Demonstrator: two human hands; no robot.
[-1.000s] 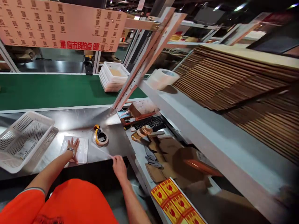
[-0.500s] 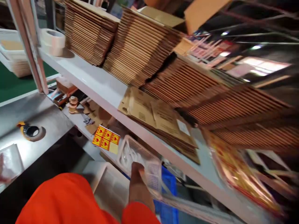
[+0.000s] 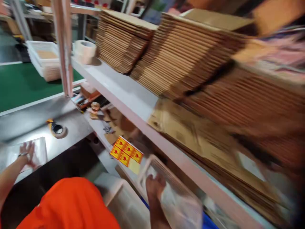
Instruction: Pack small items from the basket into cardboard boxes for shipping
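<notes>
My left hand (image 3: 27,155) lies flat with its fingers spread on a clear plastic bag (image 3: 42,146), on the metal table at the left. My right hand (image 3: 155,187) is in the pale mesh basket (image 3: 177,170) below the shelf. Its fingers are curled in, and white stuff shows beside them; blur hides what they hold. A pale, see-through sheet or bag (image 3: 175,202) shows in the basket beside my right wrist. A sheet of red and yellow stickers (image 3: 124,150), with one sticker gone, lies just behind the basket.
A tape dispenser (image 3: 57,128) stands on the metal table (image 3: 21,122). The white shelf (image 3: 119,86) crosses above the basket, bearing tape rolls (image 3: 84,52) and stacks of flattened cardboard boxes (image 3: 188,54). A pale bin (image 3: 128,203) sits in front of me. An upright post (image 3: 63,47) rises at the shelf's left end.
My view has swung left, so things sit further right in the picture. My left hand has come into view on the plastic bag. My right hand stays at the basket, its fingers now curled.
</notes>
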